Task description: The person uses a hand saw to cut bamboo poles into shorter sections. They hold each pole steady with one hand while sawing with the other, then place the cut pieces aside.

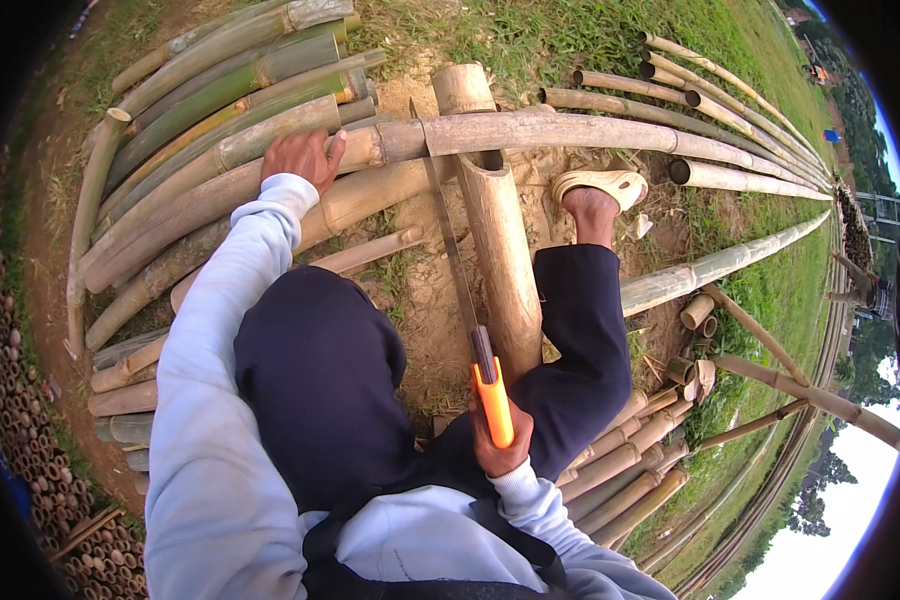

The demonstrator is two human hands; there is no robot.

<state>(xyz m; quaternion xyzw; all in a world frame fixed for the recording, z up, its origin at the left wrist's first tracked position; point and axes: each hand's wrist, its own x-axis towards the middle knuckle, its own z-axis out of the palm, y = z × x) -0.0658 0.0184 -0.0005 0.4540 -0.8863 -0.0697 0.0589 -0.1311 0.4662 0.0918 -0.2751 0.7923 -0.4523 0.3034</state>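
A long bamboo pole [560,131] lies crosswise over a thicker bamboo log [502,240] on the ground. My left hand [304,158] rests on top of the pole's left part, fingers bent over it and thumb apart. In my right hand [500,440] is the orange handle of a hand saw [495,405], fingers wrapped round it. The saw's long narrow blade runs away from me and crosses the pole just left of the log, where it sits in or against the bamboo. Whether the blade has gone deep, I cannot tell.
Cut bamboo lengths [260,80] are stacked at the left, and more cut pieces [630,460] lie by my right side. Several long poles [710,110] stretch over grass at the right. My sandalled foot [595,195] stands beside the log. Many short bamboo sections [30,440] fill the far left.
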